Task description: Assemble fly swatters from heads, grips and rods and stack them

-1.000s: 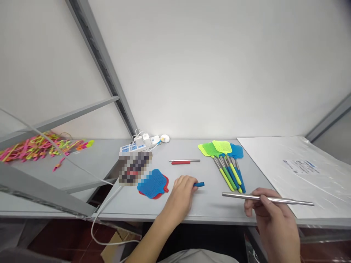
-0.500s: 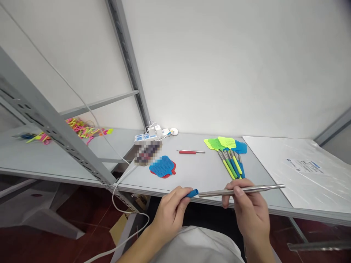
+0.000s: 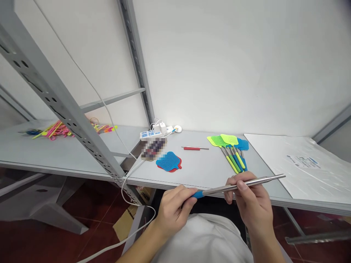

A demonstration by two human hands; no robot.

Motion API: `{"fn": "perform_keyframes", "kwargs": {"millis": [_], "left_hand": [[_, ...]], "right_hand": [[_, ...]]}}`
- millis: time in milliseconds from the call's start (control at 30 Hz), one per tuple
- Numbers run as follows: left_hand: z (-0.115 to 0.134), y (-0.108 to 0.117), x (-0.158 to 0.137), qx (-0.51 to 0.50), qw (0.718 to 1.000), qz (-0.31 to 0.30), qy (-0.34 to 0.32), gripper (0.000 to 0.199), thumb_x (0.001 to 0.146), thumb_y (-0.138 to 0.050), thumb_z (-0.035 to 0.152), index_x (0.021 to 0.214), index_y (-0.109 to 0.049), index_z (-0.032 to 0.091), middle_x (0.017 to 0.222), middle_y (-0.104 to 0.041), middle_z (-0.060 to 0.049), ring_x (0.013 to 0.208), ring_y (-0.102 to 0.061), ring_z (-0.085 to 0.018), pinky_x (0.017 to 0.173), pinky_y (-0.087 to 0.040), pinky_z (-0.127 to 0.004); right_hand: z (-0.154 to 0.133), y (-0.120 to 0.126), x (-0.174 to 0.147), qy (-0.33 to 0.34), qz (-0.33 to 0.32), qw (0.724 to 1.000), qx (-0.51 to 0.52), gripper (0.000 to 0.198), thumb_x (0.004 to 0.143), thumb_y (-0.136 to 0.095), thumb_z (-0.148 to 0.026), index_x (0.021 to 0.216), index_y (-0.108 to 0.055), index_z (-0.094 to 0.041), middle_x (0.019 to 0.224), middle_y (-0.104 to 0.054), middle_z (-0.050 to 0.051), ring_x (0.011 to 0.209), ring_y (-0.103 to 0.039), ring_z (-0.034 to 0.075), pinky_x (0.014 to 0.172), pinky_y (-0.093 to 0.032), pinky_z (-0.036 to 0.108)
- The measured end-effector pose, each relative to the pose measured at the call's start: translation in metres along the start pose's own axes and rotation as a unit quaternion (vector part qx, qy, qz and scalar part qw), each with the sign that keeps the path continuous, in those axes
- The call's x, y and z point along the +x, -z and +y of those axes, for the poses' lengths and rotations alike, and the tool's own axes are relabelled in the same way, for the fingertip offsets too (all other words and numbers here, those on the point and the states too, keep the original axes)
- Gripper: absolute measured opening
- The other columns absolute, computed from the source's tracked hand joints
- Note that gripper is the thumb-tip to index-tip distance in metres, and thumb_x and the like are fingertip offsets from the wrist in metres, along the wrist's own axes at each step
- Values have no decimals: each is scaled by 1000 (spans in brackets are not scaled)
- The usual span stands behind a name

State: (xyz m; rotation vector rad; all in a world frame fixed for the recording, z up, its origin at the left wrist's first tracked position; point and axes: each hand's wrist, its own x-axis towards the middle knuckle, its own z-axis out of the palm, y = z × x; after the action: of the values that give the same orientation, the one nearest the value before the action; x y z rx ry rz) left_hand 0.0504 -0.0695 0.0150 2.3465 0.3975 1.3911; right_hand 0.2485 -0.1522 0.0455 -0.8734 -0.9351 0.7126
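My left hand (image 3: 175,209) is closed round a blue handle sleeve (image 3: 197,194), whose open end shows past the fingertips. A silver metal rod (image 3: 219,189) meets that end of the sleeve; how far it sits inside is hidden. My right hand (image 3: 251,199) pinches the rod between thumb and fingers, its thinner end pointing right. On the table beyond lie a blue fly swatter head (image 3: 168,160) over a red one (image 3: 179,166), a red handle sleeve (image 3: 191,148) beside a thin metal rod (image 3: 203,148), and several assembled fly swatters (image 3: 233,157).
A power strip (image 3: 150,134) with plugs stands at the back, beside a pixelated item (image 3: 154,149). White plastic packaging (image 3: 298,164) covers the table's right side. A metal shelf post (image 3: 68,113) and white cable (image 3: 123,190) are at left. Colourful plastic pieces (image 3: 60,129) lie on the side shelf.
The rod's left end, just apart from the blue sleeve's mouth before, now meets it. The rod tilts more, its right end higher. The view has shifted slightly.
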Motion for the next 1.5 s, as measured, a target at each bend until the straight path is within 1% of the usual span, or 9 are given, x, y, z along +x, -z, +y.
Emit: {"fn": "perform_keyframes", "kwargs": {"millis": [233, 333, 567, 800, 933, 1133, 1233, 1367, 1500], "left_hand": [[16, 1, 1, -21, 1000, 16, -3, 20, 93, -56, 16, 111, -64, 19, 69, -66, -2, 56, -57, -14, 54, -44, -25], [21, -1, 0, -76, 993, 57, 67, 17, 94, -54, 17, 104, -68, 20, 77, -69, -5, 67, -63, -16, 62, -49, -27], [26, 8, 16, -354, 861, 230, 284, 43, 101, -36, 41, 92, -69, 16, 77, -67, -6, 74, -62, -19, 73, -49, -33], [34, 17, 18, -379, 835, 264, 299, 52, 99, -32, 49, 77, -68, 18, 61, -59, -2, 58, -53, -16, 59, -44, -28], [30, 18, 18, -325, 867, 201, 321, 37, 99, -42, 42, 87, -69, 20, 72, -64, -2, 67, -58, -17, 63, -46, -27], [22, 11, 18, -104, 927, -112, 343, 38, 98, -49, 37, 66, -57, 18, 57, -47, 4, 56, -42, -11, 56, -31, -25], [15, 10, 18, -65, 929, -113, 345, 40, 99, -46, 36, 64, -50, 18, 59, -42, 5, 58, -38, -10, 57, -29, -25], [-1, 2, 17, -87, 913, -94, 388, 38, 97, -49, 39, 67, -53, 18, 59, -43, 4, 58, -38, -11, 56, -30, -24], [-20, -21, 16, -290, 834, 13, 469, 40, 94, -48, 54, 88, -64, 18, 65, -55, 0, 53, -49, -13, 49, -38, -24]], "right_hand": [[10, -13, -11, -61, -180, 980, -65, 7, 90, -65, -26, 95, -68, -22, 77, -62, 2, 67, -61, 16, 62, -50, 30], [13, -15, -12, -43, -190, 977, -85, 6, 88, -67, -27, 92, -68, -23, 76, -62, 2, 68, -60, 16, 62, -49, 30], [11, -8, -4, -43, -202, 967, -153, 11, 79, -75, -31, 83, -71, -23, 76, -68, 5, 68, -63, 19, 58, -52, 31], [30, -29, -13, -67, -185, 976, -95, 15, 75, -80, -34, 80, -71, -23, 72, -67, 4, 67, -63, 19, 56, -51, 31], [37, -26, -10, -115, -183, 972, -94, 16, 73, -82, -33, 80, -72, -22, 73, -67, 3, 65, -62, 18, 57, -49, 29], [39, -8, 1, -164, -184, 968, -54, 21, 79, -77, -39, 90, -74, -23, 71, -60, 1, 64, -54, 14, 60, -44, 29], [40, -8, 6, -116, -128, 985, 19, 33, 91, -58, -52, 88, -72, -22, 82, -56, 4, 78, -54, 18, 73, -45, 34], [42, -29, 26, -163, 8, 968, 193, 45, 98, -41, -52, 70, -60, -21, 75, -48, 1, 77, -52, 17, 76, -49, 34], [42, -62, 57, -210, 115, 916, 321, 42, 98, -46, -47, 65, -47, -21, 59, -24, -7, 49, -25, 11, 50, -43, 24]]}}
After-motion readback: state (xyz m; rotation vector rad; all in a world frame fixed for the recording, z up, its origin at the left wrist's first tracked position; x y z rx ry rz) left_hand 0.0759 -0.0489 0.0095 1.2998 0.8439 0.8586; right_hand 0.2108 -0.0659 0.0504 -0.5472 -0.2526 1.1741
